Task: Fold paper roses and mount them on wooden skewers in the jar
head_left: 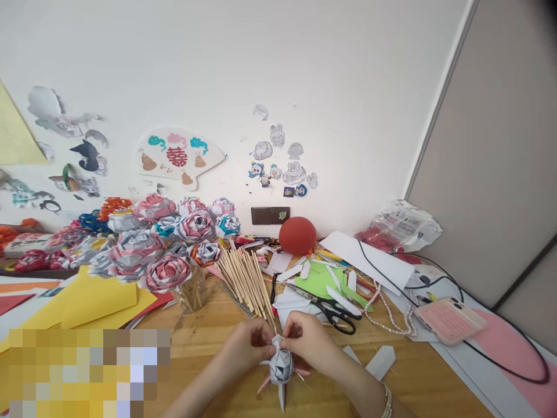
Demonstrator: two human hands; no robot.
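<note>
Low in the middle of the head view, my left hand [257,342] and my right hand [300,337] meet over a folded paper flower [281,367]. It is grey-white, with pink and white pointed strips sticking out around it. Both hands pinch a small white paper tip at its far side, thumbs and fingers closed. Whatever lies under the fingertips is hidden. Just beyond my hands lies a bundle of wooden sticks [248,281]. Black-handled scissors [333,313] rest to the right on paper scraps. White paper strips [380,363] lie near my right forearm.
Finished paper flowers [167,273] stand in a clear container at the left, beside yellow paper sheets [100,299]. Behind are a red balloon [297,235] and green paper [319,280]. A pearl string [391,325], a pink phone [450,320] and a black cable [517,360] lie right.
</note>
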